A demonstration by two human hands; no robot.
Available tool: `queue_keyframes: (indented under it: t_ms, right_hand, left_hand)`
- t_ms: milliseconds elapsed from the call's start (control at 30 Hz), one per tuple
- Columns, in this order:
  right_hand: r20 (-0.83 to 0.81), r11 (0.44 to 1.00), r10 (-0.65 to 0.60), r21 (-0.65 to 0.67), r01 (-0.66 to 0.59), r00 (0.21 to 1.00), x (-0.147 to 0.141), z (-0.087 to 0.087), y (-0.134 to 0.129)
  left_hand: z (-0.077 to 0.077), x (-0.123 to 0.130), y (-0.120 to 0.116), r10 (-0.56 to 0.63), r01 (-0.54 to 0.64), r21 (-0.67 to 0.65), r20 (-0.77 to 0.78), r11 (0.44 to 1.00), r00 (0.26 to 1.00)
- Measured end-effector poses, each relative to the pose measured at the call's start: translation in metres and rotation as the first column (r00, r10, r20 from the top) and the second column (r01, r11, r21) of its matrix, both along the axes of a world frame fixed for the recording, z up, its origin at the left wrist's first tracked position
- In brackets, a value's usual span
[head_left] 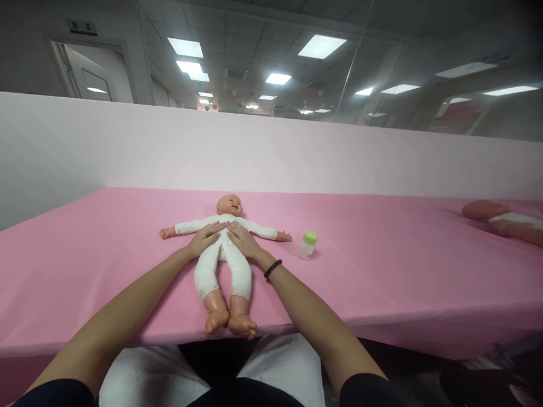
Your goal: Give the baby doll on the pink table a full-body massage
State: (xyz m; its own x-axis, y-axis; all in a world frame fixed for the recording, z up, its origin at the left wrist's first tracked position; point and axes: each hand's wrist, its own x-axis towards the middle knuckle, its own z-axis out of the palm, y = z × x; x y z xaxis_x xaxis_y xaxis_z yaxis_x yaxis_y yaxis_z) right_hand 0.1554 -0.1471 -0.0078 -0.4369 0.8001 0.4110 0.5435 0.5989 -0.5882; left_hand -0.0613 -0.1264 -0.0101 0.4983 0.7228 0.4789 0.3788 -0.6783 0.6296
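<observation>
A baby doll (pixel 240 268) with a white cloth body lies on its back, arms spread wide and feet toward me at the table's near edge. My left hand (pixel 206 237) rests flat on the left side of its torso, fingers stretched toward the chest. On the other side of the torso lies my right hand (pixel 242 237), also flat with fingers extended, the fingertips of both hands close together. A black beaded bracelet circles my right wrist. Just beyond the doll's hand on the right stands a small clear bottle with a green cap (pixel 309 245).
A pink cloth (pixel 373 254) covers the table. Another doll (pixel 487 212) lies at the far right edge. Behind the table runs a low white wall (pixel 271 150) with glass panels above it.
</observation>
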Motion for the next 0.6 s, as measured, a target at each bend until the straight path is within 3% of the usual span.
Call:
queue_keyframes:
  t_ms: [200, 400, 467, 600]
  right_hand:
    - [0.063, 0.983, -0.104, -0.143, 0.112, 0.993, -0.002, 0.003, 0.000]
    - [0.015, 0.909, -0.329, -0.267, 0.321, 0.944, -0.006, 0.008, -0.007]
    - [0.019, 0.893, -0.379, -0.253, 0.372, 0.925, -0.006, 0.010, -0.010]
    - [-0.022, 0.914, -0.403, -0.062, 0.401, 0.915, -0.002, 0.012, -0.015]
  left_hand:
    - [-0.004, -0.002, 0.007, 0.111, -0.125, -0.107, -0.131, 0.986, 0.985]
    - [-0.005, 0.000, 0.010, 0.281, -0.305, -0.226, -0.132, 0.925, 0.951]
    - [-0.005, 0.001, 0.009, 0.348, -0.357, -0.229, -0.080, 0.906, 0.934]
    - [-0.006, 0.002, 0.005, 0.387, -0.372, -0.147, 0.089, 0.917, 0.918]
